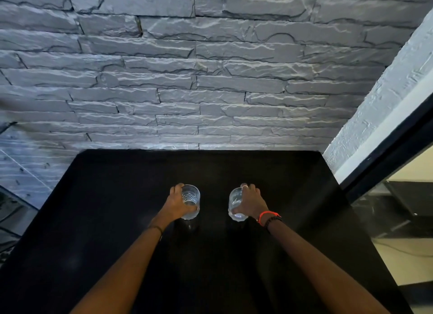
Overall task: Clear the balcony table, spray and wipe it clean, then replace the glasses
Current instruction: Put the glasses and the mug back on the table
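Right now each hand has a glass. The left hand (pixel 179 202) has its grip wrapped around the left glass (pixel 191 202), the one with a cut diamond pattern. The right hand (pixel 251 202) has its grip wrapped around the right glass (pixel 235 203) from the side and top. Both glasses are upright, near the middle of the black worktop (pixel 117 220). I cannot tell if they sit on it or hang just above it. A gap of bare black top lies between the two grips. Past the grips, the worktop ends at a grey stone wall (pixel 187 79). Off to the right of the right grip is a black door frame (pixel 386 163). The right wrist has a red band (pixel 269 214) and a dark bead band. Nothing stands near the glasses.
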Demonstrator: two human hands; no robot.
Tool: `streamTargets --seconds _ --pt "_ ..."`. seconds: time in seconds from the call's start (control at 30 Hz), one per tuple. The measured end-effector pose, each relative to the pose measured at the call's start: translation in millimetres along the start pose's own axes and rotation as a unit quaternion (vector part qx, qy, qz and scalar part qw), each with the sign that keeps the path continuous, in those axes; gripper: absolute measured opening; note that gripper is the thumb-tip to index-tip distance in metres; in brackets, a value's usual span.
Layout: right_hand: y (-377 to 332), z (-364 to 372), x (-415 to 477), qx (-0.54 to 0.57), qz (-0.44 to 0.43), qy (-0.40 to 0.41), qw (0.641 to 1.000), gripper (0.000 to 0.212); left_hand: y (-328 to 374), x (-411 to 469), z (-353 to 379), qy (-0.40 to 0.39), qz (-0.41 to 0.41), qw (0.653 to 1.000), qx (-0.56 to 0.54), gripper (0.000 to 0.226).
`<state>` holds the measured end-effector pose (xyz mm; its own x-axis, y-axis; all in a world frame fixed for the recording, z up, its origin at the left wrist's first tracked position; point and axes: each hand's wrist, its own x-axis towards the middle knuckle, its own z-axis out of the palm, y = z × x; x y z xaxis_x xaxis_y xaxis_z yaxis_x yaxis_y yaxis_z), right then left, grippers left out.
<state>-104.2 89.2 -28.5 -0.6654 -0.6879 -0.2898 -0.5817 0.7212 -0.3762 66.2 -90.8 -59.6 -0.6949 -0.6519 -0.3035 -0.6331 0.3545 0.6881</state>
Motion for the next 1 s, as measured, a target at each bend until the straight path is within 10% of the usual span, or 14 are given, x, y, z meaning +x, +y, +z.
streamTargets --seconds 0.3,0.53,1.0 --pt "-14.2 -2.4 -4.7 0.003 -0.019 0.035 0.999 0.108 2.8 -23.7 -0.9 0.037 -0.008 0.999 0.004 0.126" --pt "-62.8 7.9 -17.8 0.03 -0.132 0.139 0.981 0.063 -14.6 -69.7 -17.1 0.107 -0.023 0.992 -0.056 0.116" --pt "-167.9 84.9 -112.5 0.105 -0.358 0.018 0.928 0.032 -67.3 -229.2 -28.3 0.416 -0.07 0.894 -0.149 0.069"
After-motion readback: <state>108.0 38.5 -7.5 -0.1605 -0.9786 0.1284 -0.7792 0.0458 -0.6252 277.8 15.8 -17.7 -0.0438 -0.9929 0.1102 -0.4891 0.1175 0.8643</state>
